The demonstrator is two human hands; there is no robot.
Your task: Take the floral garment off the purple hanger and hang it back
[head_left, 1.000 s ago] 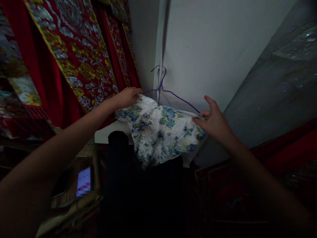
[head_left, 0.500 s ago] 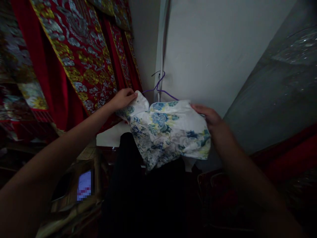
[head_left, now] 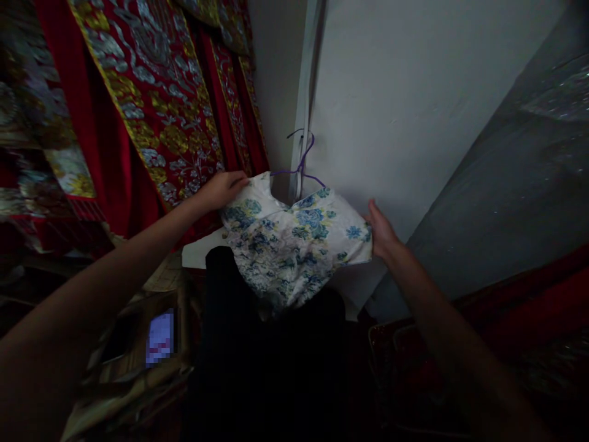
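Note:
A small white garment with blue and yellow flowers [head_left: 294, 242] hangs on a purple wire hanger [head_left: 301, 161] against a pale wall. My left hand [head_left: 221, 189] is closed on the garment's left shoulder. My right hand [head_left: 381, 232] holds the garment's right edge, its fingers tucked behind the cloth and its thumb showing in front. The cloth is spread fairly flat between both hands. The hanger's hook sits by a white vertical strip on the wall.
Red hangings with gold and silver embroidery [head_left: 151, 104] cover the left side. A grey plastic-covered surface [head_left: 506, 184] slopes at the right. Below the garment is a dark shape [head_left: 271, 368]. A lit screen [head_left: 160, 336] glows at lower left. Red furniture [head_left: 506, 319] sits at lower right.
The garment has been pulled over the hanger's right arm and smoothed out. My right hand went from open above the hanger wire to gripping the cloth's right edge. My left hand stayed put.

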